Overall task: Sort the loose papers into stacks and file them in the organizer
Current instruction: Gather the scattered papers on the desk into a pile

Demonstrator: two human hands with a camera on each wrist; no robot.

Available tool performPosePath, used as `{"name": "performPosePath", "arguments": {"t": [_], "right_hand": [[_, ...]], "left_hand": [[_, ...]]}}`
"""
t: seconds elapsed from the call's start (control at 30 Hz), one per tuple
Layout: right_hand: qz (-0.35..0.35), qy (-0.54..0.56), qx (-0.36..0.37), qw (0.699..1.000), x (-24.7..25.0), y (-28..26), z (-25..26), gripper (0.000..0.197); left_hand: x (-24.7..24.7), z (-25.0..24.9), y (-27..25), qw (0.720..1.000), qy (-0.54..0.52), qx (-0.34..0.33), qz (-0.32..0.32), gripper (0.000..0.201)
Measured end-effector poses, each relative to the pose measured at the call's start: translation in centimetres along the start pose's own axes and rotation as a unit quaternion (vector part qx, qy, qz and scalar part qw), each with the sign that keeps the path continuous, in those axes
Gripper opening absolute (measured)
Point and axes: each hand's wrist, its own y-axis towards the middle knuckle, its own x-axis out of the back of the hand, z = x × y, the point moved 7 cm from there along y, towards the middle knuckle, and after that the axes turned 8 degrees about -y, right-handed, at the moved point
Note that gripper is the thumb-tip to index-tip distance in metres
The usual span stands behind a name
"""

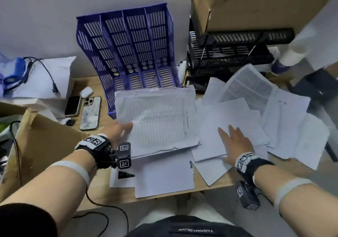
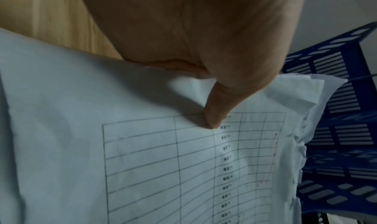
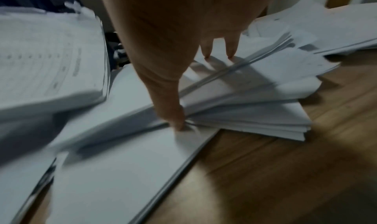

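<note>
Left hand (image 1: 117,132) is pinching the gridded stack (image 1: 157,119), thumb on top, just near the purple organizer (image 1: 128,50), likely for filing; right hand (image 1: 236,141), fingers flat and spread, is pinning loose papers (image 1: 274,109) on the desk (image 1: 237,180).

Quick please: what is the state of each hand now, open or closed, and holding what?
Left hand: closed on the stack of table-printed papers, thumb on top, pinching its edge.
Right hand: open, fingers spread flat, pressing on the loose white papers.

Table print on the held stack (image 2: 183,171) is too blurred to read.
</note>
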Motion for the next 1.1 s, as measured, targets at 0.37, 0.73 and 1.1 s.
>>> {"name": "performPosePath", "arguments": {"t": [0.37, 0.73, 1.1], "right_hand": [[-0.001, 0.072, 0.068, 0.995, 2.8, 0.0, 1.4, 0.058], [-0.021, 0.227, 0.069, 0.971, 6.3, -3.0, 0.2, 0.042], [-0.010, 0.057, 0.029, 0.998, 2.5, -2.5, 0.6, 0.091]], "left_hand": [[-2.5, -3.1, -2.0, 0.993, -0.108, -0.047, -0.020, 0.013], [-4.0, -5.8, -1.9, 0.993, -0.116, -0.033, 0.020, 0.015], [-3.1, -6.1, -2.2, 0.995, -0.081, -0.047, 0.015, 0.024]]}}
